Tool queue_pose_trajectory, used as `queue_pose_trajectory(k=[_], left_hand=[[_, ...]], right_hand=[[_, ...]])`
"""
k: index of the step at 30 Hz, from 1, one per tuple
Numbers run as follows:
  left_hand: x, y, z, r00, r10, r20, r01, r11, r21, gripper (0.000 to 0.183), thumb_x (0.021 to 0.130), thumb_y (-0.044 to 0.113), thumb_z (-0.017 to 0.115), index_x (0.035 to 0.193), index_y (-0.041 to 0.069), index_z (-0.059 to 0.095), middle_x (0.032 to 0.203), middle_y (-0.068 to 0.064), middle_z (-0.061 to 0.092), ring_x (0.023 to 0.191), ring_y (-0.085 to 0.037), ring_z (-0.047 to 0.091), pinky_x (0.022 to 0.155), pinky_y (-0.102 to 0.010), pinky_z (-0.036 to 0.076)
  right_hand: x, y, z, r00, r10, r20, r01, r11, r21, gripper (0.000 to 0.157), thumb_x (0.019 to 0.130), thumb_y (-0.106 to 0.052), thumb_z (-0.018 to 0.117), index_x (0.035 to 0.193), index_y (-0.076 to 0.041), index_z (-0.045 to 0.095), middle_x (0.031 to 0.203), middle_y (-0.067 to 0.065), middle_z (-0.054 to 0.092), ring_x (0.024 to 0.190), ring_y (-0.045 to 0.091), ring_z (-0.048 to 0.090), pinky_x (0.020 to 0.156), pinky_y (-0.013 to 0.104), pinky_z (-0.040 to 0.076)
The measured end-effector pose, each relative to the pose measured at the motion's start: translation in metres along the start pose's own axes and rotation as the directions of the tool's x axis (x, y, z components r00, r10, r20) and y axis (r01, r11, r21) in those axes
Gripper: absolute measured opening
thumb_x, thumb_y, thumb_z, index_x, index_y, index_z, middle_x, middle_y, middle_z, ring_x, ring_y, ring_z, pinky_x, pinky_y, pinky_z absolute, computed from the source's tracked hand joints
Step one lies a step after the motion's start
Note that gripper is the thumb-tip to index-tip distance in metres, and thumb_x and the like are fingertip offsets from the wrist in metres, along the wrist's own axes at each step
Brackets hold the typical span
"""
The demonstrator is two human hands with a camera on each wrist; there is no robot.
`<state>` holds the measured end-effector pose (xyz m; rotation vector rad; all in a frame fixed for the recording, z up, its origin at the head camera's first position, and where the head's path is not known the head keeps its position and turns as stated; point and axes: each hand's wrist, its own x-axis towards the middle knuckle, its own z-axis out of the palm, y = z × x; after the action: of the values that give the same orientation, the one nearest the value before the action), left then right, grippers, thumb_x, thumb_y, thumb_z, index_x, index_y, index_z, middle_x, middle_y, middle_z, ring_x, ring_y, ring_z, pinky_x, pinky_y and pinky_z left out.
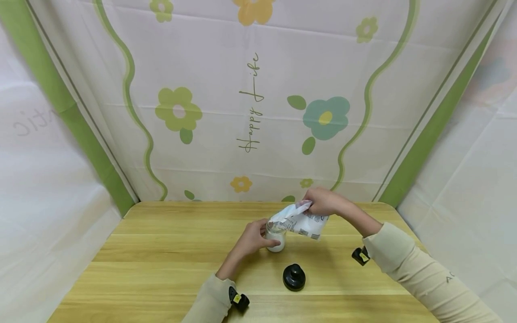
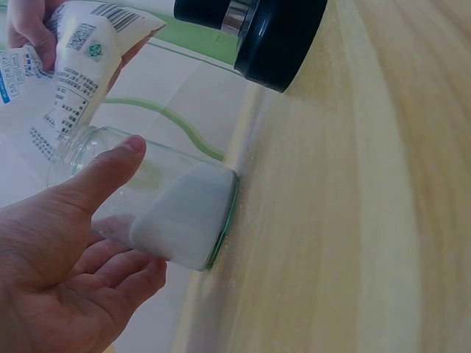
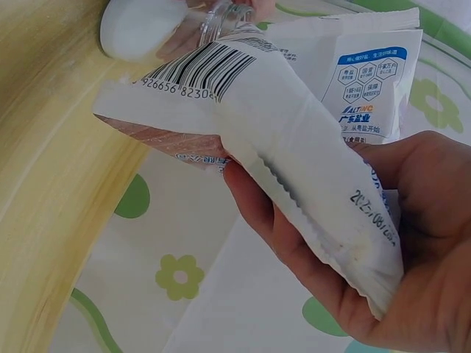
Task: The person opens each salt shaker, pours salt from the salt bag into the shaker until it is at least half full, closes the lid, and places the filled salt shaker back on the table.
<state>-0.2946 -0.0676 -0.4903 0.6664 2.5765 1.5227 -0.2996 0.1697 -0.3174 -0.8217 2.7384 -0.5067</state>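
Note:
A clear glass jar stands on the table, partly filled with white salt that slopes to one side in the left wrist view. My left hand holds the jar, thumb on one side and fingers round the other. In my right hand is a white printed salt bag, gripped at its raised end. The bag tilts down to the left, and its lower end meets the jar's mouth. A barcode and printed text show on the bag in the right wrist view. The bag's opening is hidden there.
A black lid with a knob lies on the wooden table, nearer to me than the jar. Behind the table hangs a white curtain with flowers, and more fabric closes off both sides. Black wrist devices sit at both sleeves.

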Motion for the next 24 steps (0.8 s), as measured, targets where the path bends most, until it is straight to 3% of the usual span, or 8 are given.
queue_pose_trajectory(k=[24], left_hand=[[-0.0010, 0.0012, 0.0001, 1.000, 0.008, -0.006, -0.008, 1.000, -0.010, 0.062, 0.076, 0.022, 0.088, 0.127, -0.001, 0.062, 0.116, -0.012, 0.071, 0.108, -0.024, 0.069, 0.088, -0.030, 0.059]], right_hand=[[0.0011, 0.0008, 0.0013, 1.000, 0.015, 0.000, -0.015, 1.000, 0.002, 0.017, 0.096, -0.009, 0.062, 0.089, -0.001, 0.076, 0.075, 0.007, 0.070, 0.057, 0.011, 0.062, 0.053, 0.023, 0.055]])
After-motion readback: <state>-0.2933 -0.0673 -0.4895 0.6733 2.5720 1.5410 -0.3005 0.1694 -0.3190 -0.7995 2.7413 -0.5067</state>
